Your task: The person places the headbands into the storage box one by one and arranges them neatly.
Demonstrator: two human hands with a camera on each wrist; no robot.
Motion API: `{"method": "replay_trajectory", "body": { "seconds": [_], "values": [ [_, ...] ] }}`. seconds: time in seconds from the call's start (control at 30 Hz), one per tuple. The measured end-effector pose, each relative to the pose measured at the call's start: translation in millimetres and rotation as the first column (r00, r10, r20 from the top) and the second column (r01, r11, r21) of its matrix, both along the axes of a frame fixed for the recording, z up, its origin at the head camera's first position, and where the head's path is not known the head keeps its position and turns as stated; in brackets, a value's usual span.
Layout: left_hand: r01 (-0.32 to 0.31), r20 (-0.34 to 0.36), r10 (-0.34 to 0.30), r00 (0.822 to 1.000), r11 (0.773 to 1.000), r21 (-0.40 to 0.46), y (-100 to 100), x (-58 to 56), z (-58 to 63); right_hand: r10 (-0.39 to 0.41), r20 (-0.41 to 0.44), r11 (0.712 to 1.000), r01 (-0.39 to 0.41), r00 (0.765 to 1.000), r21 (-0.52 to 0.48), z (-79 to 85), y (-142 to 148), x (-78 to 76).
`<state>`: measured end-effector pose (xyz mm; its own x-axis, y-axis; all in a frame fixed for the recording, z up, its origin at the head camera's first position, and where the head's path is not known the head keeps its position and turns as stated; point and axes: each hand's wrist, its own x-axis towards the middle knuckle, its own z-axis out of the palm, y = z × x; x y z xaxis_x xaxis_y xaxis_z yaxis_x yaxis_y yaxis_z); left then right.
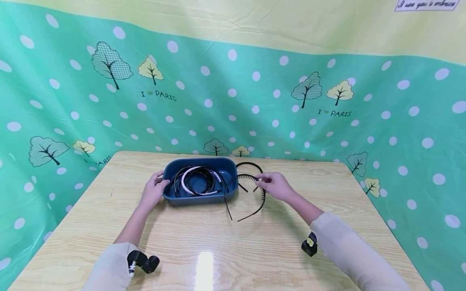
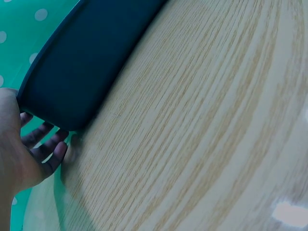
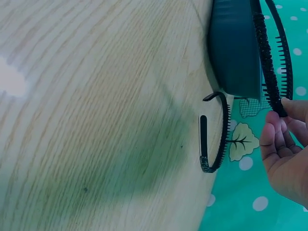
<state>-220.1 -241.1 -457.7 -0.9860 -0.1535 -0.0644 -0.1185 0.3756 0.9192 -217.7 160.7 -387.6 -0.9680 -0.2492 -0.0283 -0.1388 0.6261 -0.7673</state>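
My left hand (image 1: 153, 191) holds the left end of a dark blue plastic basin (image 1: 198, 200), thumb over the rim and fingers along the outer wall; the left wrist view shows those fingers (image 2: 44, 139) spread against it. Between thumb and fingertips my right hand (image 1: 276, 185) pinches a black toothed headband (image 3: 262, 45), raised near the basin's right end with its tips pointing down toward me. Behind it, a second black toothed headband (image 3: 225, 120) lies on the table. Inside the basin are a pale pink-white headband (image 1: 184, 180) and several black ones, overlapping.
The wooden table (image 1: 255, 250) runs back to a green polka-dot cloth (image 1: 233, 109) printed with trees. Wrist cameras sit on both sleeves, one at the left (image 1: 143, 262) and one at the right (image 1: 310, 244). Light glares off the table's front.
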Motion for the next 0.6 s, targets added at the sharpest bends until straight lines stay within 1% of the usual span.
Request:
{"method": "replay_trajectory", "body": {
  "seconds": [0.3, 0.6],
  "values": [
    [0.004, 0.003, -0.004, 1.000, 1.000, 0.010, 0.2, 0.4, 1.3, 0.002, 0.010, 1.000, -0.001, 1.000, -0.011, 0.2, -3.7, -3.7],
    [0.006, 0.003, -0.006, 1.000, 1.000, -0.005, 0.8, 1.3, 2.4, 0.016, -0.014, 1.000, -0.016, 1.000, -0.010, 2.9, -8.9, -6.2]
  ]
}}
